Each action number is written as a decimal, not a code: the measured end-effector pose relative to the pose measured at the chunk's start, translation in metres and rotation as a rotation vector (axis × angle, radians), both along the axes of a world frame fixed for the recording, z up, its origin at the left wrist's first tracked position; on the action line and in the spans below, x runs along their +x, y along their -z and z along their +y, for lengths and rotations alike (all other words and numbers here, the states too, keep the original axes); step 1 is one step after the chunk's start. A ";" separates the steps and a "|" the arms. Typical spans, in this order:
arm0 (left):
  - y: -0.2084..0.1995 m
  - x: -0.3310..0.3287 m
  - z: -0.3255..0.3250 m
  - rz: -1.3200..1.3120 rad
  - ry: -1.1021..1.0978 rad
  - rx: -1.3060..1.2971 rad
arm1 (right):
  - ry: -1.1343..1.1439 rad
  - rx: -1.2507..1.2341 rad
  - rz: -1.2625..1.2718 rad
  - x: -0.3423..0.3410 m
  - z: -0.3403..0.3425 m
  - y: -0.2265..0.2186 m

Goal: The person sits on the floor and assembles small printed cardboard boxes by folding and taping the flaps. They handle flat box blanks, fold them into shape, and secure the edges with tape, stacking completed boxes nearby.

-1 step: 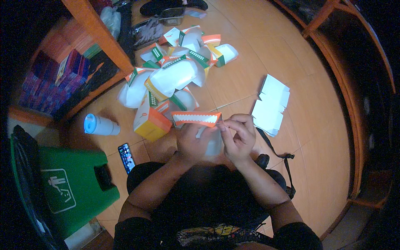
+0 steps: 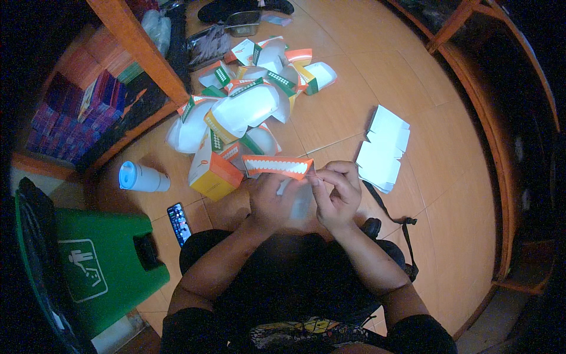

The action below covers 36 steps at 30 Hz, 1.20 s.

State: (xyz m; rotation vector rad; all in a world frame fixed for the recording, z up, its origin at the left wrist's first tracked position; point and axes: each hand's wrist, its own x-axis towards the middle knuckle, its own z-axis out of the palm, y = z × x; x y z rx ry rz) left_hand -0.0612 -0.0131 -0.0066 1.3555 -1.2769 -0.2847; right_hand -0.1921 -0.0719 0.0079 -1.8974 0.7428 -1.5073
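Note:
Above my lap I hold a partly folded paper food box (image 2: 277,167), its orange edge with a white scalloped pattern facing up. My left hand (image 2: 271,203) is closed around its left side and body. At the right corner, my right hand (image 2: 340,194) pinches the card between thumb and index finger, with the other fingers curled. The box's lower part is largely hidden by my hands. Just beyond my left hand, an orange and yellow box (image 2: 215,175) rests against a pile of white, green and orange paper boxes (image 2: 244,112).
Flat white card blanks (image 2: 384,147) lie on the tiled floor to the right, near a black strap (image 2: 386,206). On the left are a white tumbler (image 2: 144,177), a phone (image 2: 178,223) and a green bin (image 2: 112,259). Orange-framed shelves (image 2: 138,50) flank both sides.

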 end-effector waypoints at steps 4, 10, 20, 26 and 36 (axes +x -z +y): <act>0.004 0.002 -0.003 0.232 0.040 0.146 | 0.001 0.015 0.015 0.002 -0.002 -0.004; -0.004 0.004 -0.005 0.373 0.174 0.191 | 0.011 0.056 -0.010 0.002 -0.006 0.004; -0.008 0.006 -0.012 0.488 0.305 0.173 | 0.031 0.072 -0.018 0.008 -0.004 0.003; -0.006 0.011 -0.015 0.435 0.296 0.191 | 0.032 0.101 -0.013 0.009 -0.003 0.004; -0.016 0.015 -0.010 0.125 0.181 0.195 | 0.029 0.123 -0.037 0.009 0.000 0.003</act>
